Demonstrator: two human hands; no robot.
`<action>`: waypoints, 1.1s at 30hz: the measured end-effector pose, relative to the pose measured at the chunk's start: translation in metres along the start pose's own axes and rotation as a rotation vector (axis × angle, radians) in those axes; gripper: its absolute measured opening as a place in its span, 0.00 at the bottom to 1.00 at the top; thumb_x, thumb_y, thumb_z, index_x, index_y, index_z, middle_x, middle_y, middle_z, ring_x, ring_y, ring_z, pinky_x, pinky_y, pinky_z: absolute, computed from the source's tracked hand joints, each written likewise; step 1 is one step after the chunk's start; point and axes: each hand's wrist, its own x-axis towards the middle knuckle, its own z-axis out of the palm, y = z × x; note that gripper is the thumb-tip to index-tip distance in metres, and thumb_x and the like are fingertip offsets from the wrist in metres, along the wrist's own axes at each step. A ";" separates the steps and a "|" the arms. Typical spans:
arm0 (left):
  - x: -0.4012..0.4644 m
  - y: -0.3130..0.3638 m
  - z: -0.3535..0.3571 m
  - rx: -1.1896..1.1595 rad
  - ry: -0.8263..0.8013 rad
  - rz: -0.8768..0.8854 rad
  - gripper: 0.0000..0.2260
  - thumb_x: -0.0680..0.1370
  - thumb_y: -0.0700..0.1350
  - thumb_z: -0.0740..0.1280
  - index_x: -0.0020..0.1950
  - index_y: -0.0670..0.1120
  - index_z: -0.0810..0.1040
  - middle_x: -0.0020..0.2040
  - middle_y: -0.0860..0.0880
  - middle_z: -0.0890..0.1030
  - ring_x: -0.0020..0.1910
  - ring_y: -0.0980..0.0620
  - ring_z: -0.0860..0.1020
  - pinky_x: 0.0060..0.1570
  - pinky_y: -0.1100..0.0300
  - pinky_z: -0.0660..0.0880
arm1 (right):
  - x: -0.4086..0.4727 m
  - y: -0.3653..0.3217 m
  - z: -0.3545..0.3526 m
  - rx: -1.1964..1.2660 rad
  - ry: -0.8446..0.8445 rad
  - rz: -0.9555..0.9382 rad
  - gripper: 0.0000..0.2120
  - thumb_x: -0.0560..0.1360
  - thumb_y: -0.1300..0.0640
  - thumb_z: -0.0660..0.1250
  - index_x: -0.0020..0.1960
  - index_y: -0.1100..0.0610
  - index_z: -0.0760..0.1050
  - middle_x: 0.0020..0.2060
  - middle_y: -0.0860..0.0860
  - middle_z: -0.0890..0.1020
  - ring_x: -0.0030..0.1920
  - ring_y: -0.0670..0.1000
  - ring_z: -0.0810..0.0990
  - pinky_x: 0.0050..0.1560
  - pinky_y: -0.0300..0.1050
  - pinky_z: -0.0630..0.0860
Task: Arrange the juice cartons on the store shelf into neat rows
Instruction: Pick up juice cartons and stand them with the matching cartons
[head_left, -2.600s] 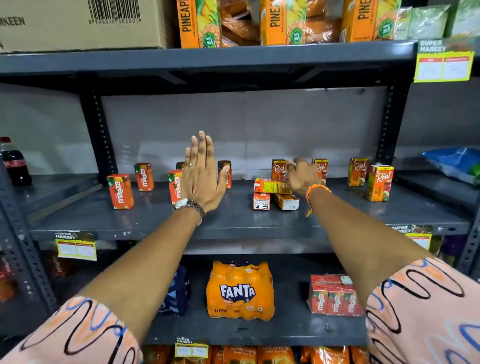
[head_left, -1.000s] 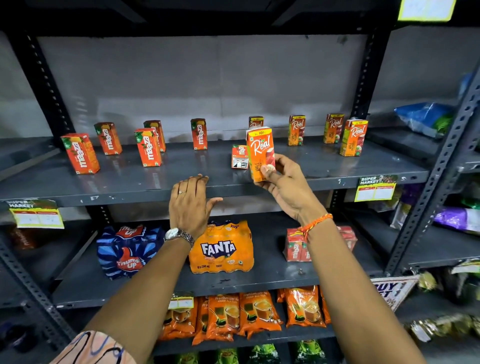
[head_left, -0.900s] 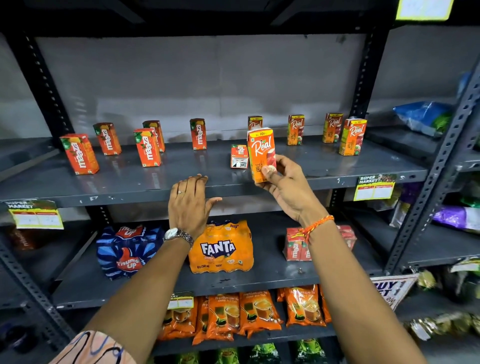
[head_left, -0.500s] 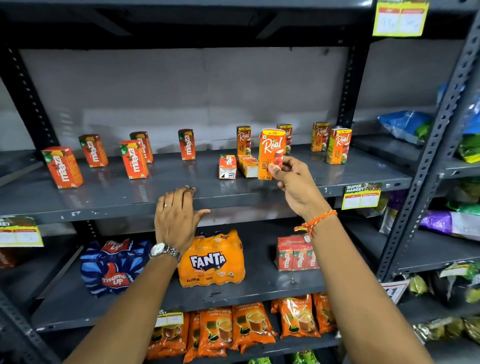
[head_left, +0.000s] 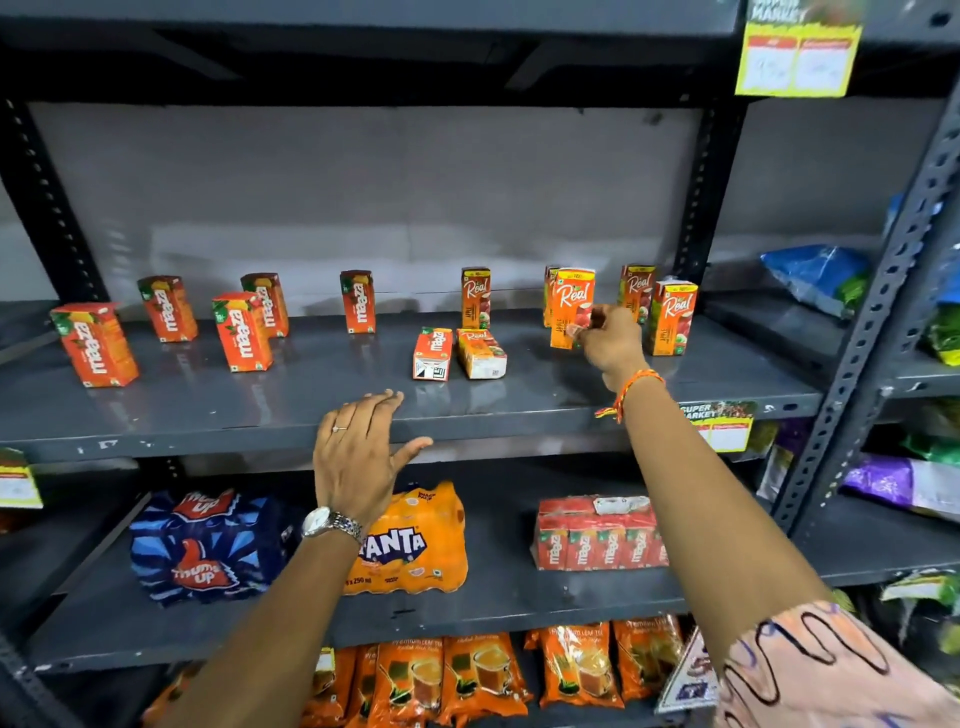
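The shelf (head_left: 311, 400) is grey painted metal, smooth with a dull sheen that mirrors the cartons faintly, scuffed along its front edge. The Maaza cartons (head_left: 242, 332) and Real cartons (head_left: 673, 318) are printed card with a light gloss. At six o'clock, the Fanta pack (head_left: 415, 540) wears shiny crinkled plastic film.

grey metal shelf (head_left: 519, 405), upright maaza cartons (head_left: 241, 332) left, real cartons (head_left: 672, 317) right, two cartons lying flat (head_left: 460, 353) mid-shelf

- Fanta bottle pack (head_left: 410, 540), lower shelf, centre.
- Thums Up bottle pack (head_left: 202, 545), to its left.
- Wrapped Maaza multipack (head_left: 597, 535), to its right.
- Tea pouches (head_left: 483, 675), bottom shelf.
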 end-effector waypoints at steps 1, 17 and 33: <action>0.000 -0.001 0.002 0.000 0.015 0.001 0.30 0.76 0.68 0.59 0.64 0.46 0.78 0.61 0.47 0.81 0.59 0.46 0.79 0.59 0.49 0.71 | 0.006 0.002 0.000 -0.033 0.000 0.006 0.16 0.72 0.59 0.74 0.59 0.61 0.80 0.54 0.56 0.85 0.52 0.53 0.81 0.55 0.45 0.77; 0.001 -0.003 0.022 -0.023 0.252 0.031 0.29 0.72 0.66 0.61 0.60 0.45 0.79 0.56 0.46 0.84 0.54 0.44 0.80 0.55 0.49 0.69 | 0.017 0.020 -0.004 -0.236 -0.032 0.009 0.15 0.75 0.59 0.70 0.60 0.64 0.79 0.58 0.60 0.83 0.60 0.60 0.80 0.61 0.51 0.77; 0.000 -0.004 0.023 -0.015 0.251 0.021 0.29 0.75 0.68 0.58 0.61 0.46 0.78 0.56 0.46 0.83 0.55 0.46 0.79 0.56 0.50 0.68 | -0.054 -0.031 0.054 -0.403 -0.219 -0.131 0.24 0.73 0.36 0.64 0.45 0.59 0.75 0.43 0.58 0.80 0.45 0.59 0.78 0.43 0.46 0.72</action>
